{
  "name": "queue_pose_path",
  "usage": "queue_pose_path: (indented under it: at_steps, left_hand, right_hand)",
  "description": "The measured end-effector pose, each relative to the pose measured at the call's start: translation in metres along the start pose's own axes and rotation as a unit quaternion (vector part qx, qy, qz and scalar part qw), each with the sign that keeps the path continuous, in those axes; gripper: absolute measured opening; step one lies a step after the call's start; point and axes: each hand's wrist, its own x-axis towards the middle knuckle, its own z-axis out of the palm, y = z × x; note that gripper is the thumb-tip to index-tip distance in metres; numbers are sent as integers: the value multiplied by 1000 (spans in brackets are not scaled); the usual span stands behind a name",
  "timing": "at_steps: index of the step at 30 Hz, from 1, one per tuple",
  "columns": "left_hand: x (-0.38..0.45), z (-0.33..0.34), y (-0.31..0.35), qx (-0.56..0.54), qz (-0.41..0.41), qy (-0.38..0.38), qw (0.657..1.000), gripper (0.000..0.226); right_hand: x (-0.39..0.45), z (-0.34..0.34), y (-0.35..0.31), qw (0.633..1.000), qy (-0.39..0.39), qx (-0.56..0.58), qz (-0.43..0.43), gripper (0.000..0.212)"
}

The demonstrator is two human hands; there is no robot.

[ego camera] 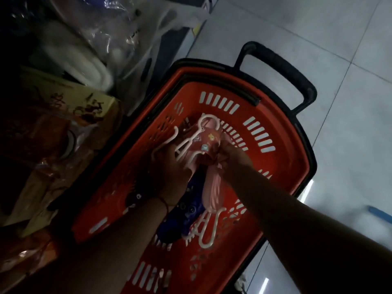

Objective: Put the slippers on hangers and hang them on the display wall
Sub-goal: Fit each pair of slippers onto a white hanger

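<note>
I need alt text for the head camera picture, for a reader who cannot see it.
Two hands work over a red basket on a tiled floor: the left hand holds a white hanger against a pink slipper, which the right hand grips. A blue slipper and another hanger lie in the basket.

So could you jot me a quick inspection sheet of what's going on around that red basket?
Surface: pale tiled floor, glossy, with a red slotted plastic basket on it.
Job's things: pink cartoon-print slipper with a white plastic hanger against it; a second pink slipper, a dark blue slipper and a spare white hanger in the basket.
Clutter: yellow printed carton and clear plastic bags left of the basket.
Hands: left hand holds the hanger; right hand grips the slipper.
Cables: nothing seen.
Surroundings: dim; black basket handle; display wall not in view.
</note>
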Motion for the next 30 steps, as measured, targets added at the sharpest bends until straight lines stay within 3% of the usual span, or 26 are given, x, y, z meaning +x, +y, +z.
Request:
queue_pose_path:
  at_steps: [3, 7, 10, 14, 17, 20, 23, 26, 30]
  left_hand:
    - [-22, -10, 1, -106, -59, 1, 993, 53]
    - [-57, -48, 34, -144, -98, 28, 984, 54]
    - [-83, -83, 79, -179, -114, 40, 976, 60]
    - [-117, -142, 154, -137, -37, 42, 989, 62]
    - [-145, -191, 224, -207, -40, 27, 977, 51]
    - [-176, -246, 302, -245, 13, 14, 969, 42]
    - [-204, -302, 380, -284, 83, -15, 955, 47]
    - [-231, -351, 451, -246, 178, -1, 953, 49]
    - [-253, -402, 508, -273, 211, -42, 938, 51]
  right_hand:
    - [-48, 5, -15, 1000, -29, 9, 5, 17]
    - [-119, 7, -30, 997, -56, 5, -57, 45]
    - [-182, 1, -51, 993, -60, 28, -98, 25]
    - [-278, -5, -88, 988, -42, 73, -129, 21]
    - [-355, -7, -122, 982, -22, 91, -165, 36]
    - [-446, -9, -168, 970, -21, 116, -211, 45]
    - [-545, -4, -206, 949, -75, 152, -266, 43]
    - [-630, 7, -226, 924, -121, 172, -320, 48]
    - [-701, 4, -257, 895, -141, 242, -348, 37]
